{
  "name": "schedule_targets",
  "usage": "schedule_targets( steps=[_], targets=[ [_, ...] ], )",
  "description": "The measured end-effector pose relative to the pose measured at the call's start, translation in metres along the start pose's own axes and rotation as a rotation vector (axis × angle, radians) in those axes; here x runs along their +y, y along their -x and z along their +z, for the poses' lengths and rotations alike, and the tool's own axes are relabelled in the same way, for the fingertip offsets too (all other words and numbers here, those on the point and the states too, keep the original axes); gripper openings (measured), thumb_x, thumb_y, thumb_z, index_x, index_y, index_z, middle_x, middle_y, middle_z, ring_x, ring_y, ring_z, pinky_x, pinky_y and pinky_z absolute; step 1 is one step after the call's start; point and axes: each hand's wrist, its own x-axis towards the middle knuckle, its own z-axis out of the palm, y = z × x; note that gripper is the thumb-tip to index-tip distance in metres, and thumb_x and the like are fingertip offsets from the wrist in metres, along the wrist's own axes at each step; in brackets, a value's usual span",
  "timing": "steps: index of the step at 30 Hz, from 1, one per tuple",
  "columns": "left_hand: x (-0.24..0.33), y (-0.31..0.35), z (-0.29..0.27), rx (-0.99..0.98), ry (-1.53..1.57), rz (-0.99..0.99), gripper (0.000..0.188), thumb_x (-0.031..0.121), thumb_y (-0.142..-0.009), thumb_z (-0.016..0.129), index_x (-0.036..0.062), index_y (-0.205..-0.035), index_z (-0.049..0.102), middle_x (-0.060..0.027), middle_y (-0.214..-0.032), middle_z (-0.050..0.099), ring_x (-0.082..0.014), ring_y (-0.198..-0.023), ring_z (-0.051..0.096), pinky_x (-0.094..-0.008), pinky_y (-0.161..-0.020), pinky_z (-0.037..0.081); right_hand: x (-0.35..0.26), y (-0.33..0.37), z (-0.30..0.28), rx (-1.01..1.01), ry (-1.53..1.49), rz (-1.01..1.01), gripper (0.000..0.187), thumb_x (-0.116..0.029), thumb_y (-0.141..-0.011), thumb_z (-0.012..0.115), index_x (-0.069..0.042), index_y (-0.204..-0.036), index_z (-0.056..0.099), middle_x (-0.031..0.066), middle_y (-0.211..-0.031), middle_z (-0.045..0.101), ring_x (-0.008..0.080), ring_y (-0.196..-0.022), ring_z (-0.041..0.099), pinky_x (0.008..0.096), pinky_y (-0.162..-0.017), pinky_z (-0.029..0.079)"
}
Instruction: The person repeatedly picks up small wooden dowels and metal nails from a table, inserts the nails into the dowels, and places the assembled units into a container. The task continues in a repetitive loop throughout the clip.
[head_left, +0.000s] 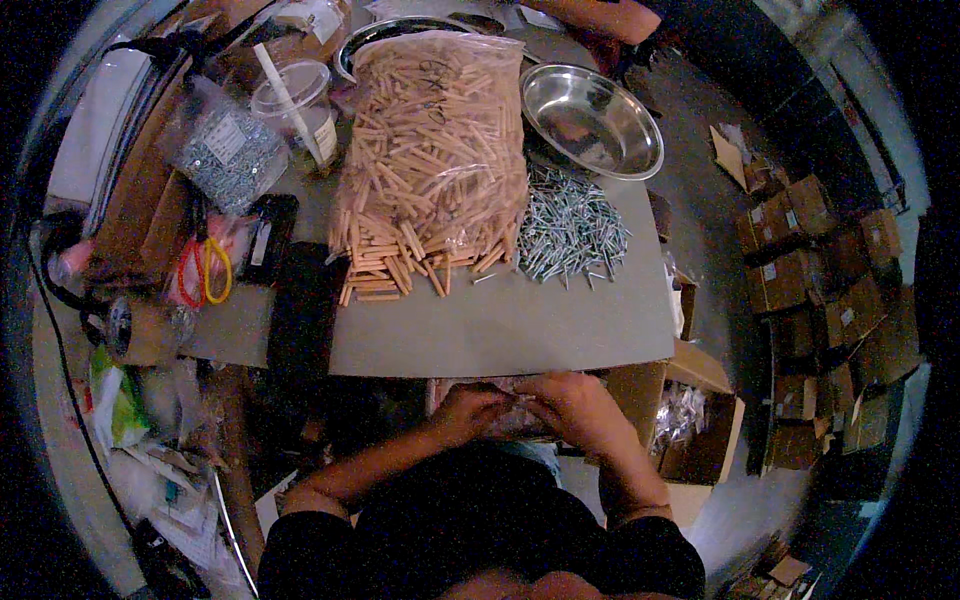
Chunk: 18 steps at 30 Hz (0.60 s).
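Head view, left hand (470, 412) and right hand (572, 402) near table edge (450, 372), fingers (540, 388) blurred, cannot tell whether they hold anything.

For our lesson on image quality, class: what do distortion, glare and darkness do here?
Head view: fisheye curves the surroundings toward black corners; glare glints on the metal bowl and bag of pegs; the dark shirt is grainy; the left hand and right hand look soft.
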Motion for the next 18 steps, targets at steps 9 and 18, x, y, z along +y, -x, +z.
schedule_targets(
  steps=[9, 18],
  targets=[
    [0.068, -0.002, -0.031, -0.018, 0.118, -0.245, 0.021, 0.024, -0.083, 0.062, 0.0035, -0.086, 0.066, -0.0089, -0.083, 0.066, -0.0217, -0.073, 0.063, -0.0338, -0.070, 0.049, -0.032, -0.135, 0.004, 0.484, 0.132, -0.003, 0.024, -0.016, -0.079, 0.062, -0.007, -0.100, 0.056, 0.0162, -0.088, 0.061, 0.0363, -0.073, 0.060, 0.0422, -0.063, 0.050],
    [0.069, 0.009, -0.048, 0.060, 0.288, -0.083, 0.014, 0.014, -0.078, 0.070, 0.0029, -0.078, 0.062, -0.0066, -0.082, 0.066, -0.0148, -0.079, 0.063, -0.0258, -0.068, 0.049, -0.022, -0.115, 0.001, 0.321, -0.599, 0.057, 0.034, -0.004, -0.079, 0.062, -0.007, -0.111, 0.053, 0.0043, -0.079, 0.060, 0.0132, -0.068, 0.058, 0.0274, -0.061, 0.048]
  ],
)
